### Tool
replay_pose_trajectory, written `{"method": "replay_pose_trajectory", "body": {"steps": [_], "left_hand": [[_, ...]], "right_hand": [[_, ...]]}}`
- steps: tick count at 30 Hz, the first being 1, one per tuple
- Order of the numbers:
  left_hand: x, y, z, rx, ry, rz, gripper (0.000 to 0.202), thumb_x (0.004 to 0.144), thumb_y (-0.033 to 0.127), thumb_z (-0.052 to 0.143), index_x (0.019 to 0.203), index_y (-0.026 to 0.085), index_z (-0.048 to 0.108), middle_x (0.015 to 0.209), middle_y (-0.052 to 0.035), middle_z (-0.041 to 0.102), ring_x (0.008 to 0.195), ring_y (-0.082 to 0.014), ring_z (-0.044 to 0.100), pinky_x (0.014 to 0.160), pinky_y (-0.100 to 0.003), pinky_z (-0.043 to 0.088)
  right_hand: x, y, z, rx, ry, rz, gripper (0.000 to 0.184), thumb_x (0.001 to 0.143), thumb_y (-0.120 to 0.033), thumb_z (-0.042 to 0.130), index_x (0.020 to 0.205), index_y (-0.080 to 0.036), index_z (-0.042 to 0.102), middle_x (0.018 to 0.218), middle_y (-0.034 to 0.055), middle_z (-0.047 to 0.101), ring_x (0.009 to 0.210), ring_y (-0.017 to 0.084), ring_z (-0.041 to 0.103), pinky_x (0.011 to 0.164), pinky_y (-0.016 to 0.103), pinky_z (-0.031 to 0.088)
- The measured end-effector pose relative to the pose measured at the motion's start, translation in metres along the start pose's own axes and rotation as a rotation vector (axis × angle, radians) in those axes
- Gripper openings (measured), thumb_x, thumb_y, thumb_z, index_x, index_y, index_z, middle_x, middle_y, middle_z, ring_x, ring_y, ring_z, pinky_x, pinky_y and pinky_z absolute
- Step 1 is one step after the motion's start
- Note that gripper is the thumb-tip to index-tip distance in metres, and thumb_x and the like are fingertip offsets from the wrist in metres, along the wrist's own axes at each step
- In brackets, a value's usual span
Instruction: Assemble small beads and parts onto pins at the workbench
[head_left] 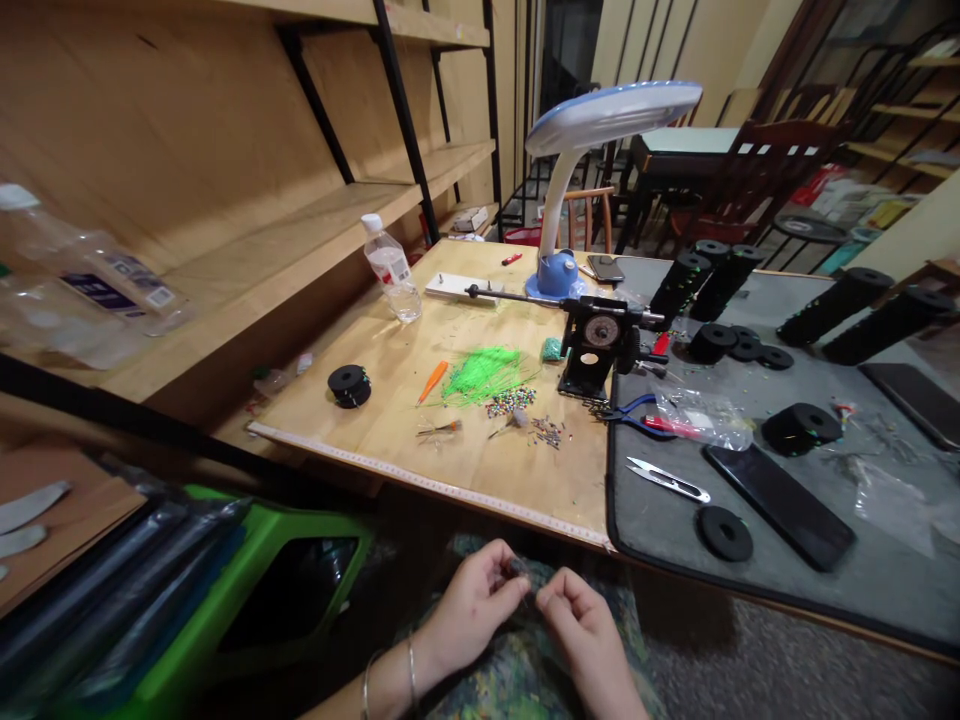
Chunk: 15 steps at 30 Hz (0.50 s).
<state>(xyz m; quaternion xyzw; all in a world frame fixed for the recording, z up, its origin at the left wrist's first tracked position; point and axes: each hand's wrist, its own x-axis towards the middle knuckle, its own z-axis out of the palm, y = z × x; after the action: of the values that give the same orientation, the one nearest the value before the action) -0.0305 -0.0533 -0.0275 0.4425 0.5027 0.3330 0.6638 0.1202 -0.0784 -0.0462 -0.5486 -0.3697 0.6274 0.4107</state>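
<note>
Your left hand [474,598] pinches a tiny dark thing [519,568], too blurry to name. Your right hand [583,622] pinches narrow just beside it; whether it holds anything, I cannot tell. Squeeze softly and steadily; green strands [486,373] lie ahead of your fingers.

The person has two bare hands, the left hand [480,600] and the right hand [589,630]. Around the left forearm, close to the wrist, there are two thin, round bangles: one [412,675] is shiny and silver-like, and the other [365,690], farther up the arm, has a somewhat duller shine. The person wears also a patterned garment [491,685], mostly dark green, with mixed bluish and yellowish patches of irregular shape; its finer details are blurred.
</note>
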Motion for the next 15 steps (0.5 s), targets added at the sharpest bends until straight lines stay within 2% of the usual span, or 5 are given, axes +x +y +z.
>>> {"method": "replay_pose_trajectory", "body": {"steps": [4,8,15], "left_hand": [[0.0027,0.0,0.0006,-0.057,-0.012,-0.032,0.03,0.073,0.039,0.069,0.072,0.017,0.049,0.057,0.0073,0.045,0.051,-0.007,0.037,0.048,-0.02,0.029],[0.0029,-0.0003,0.0016,-0.11,-0.032,-0.062,0.034,0.071,0.043,0.07,0.072,0.017,0.048,0.055,0.0086,0.042,0.047,-0.0057,0.035,0.046,-0.019,0.027],[0.0013,0.002,0.0035,-0.07,-0.043,-0.065,0.033,0.072,0.041,0.069,0.073,0.017,0.047,0.055,0.0085,0.043,0.048,-0.006,0.036,0.047,-0.02,0.028]], "right_hand": [[0.003,-0.0016,0.0003,0.0,0.008,-0.012,0.032,0.07,-0.043,0.067,0.058,-0.019,0.049,0.053,-0.0077,0.036,0.051,0.009,0.028,0.049,0.022,0.026],[0.0068,-0.0051,-0.0001,0.014,0.072,-0.021,0.033,0.067,-0.047,0.069,0.062,-0.017,0.056,0.054,-0.0062,0.041,0.05,0.01,0.031,0.048,0.022,0.027],[0.0079,-0.0093,0.0014,0.018,0.108,0.004,0.037,0.063,-0.051,0.073,0.058,-0.017,0.059,0.05,-0.0057,0.044,0.048,0.01,0.034,0.047,0.022,0.03]]}}
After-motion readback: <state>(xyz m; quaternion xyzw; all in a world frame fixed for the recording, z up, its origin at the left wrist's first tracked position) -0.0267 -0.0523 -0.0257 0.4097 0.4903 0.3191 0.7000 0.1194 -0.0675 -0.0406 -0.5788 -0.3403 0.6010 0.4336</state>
